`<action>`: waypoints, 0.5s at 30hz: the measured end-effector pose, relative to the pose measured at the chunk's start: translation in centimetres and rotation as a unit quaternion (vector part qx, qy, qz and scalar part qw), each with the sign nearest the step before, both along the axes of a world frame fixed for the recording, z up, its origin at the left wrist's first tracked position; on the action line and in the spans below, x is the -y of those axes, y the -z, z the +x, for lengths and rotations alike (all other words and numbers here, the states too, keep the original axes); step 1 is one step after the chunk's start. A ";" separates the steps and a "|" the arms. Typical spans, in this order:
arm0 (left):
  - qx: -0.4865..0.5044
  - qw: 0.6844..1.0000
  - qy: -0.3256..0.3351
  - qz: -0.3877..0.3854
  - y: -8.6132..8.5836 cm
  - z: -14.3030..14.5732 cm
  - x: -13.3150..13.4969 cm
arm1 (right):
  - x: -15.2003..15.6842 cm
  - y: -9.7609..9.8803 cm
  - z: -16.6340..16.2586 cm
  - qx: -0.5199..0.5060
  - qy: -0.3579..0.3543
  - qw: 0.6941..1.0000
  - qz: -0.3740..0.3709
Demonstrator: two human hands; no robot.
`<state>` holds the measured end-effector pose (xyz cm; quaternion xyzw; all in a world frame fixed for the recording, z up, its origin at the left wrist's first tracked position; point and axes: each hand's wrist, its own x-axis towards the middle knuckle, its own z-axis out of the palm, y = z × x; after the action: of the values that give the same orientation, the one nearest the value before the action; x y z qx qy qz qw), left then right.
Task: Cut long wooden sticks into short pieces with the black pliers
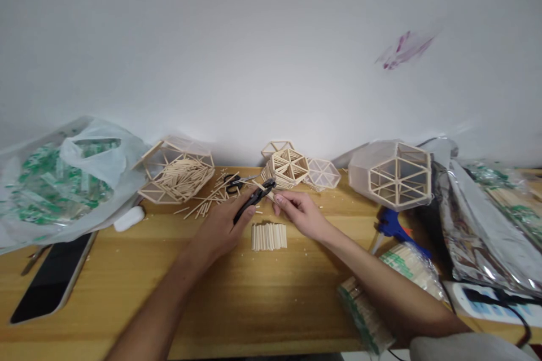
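Note:
Over the middle of the desk, my left hand [237,217] is closed round the black handles of a pair of pliers or cutters [255,196]. My right hand [298,211] pinches a short wooden stick [271,196], whose far end meets the tool's jaws. Just below both hands lies a neat row of short cut sticks [269,236]. Loose longer sticks [207,200] and black-handled scissors [235,183] are scattered beyond my left hand. Behind my right hand stand a stack of hexagonal stick frames [289,167] and a covered hexagon panel [322,174].
At the left are a plastic bag of green-printed wrappers [63,180] and a phone [53,279]. A hexagonal holder [175,172] contains many sticks. Toward the right stand a hexagonal lantern-like frame [392,175], a blue glue gun [393,225], packed sticks [410,268] and a power strip [495,304].

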<state>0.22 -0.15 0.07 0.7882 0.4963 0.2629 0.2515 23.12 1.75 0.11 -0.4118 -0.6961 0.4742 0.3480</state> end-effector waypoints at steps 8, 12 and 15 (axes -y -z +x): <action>-0.002 1.000 0.001 0.005 0.2 -0.1 0.1 | -0.3 0.3 0.3 -0.040 -0.032 0.996 -0.067; -0.003 1.000 -0.001 0.001 0.0 -0.1 0.1 | -0.5 0.8 0.5 -0.067 -0.045 0.992 -0.097; 0.000 1.000 -0.002 -0.006 -0.1 -0.1 0.2 | -0.5 0.9 0.5 -0.072 -0.046 0.990 -0.112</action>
<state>0.11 -0.31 0.13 0.7858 0.4995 0.2602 0.2557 23.66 2.28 -0.82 -0.3805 -0.6300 0.5928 0.3270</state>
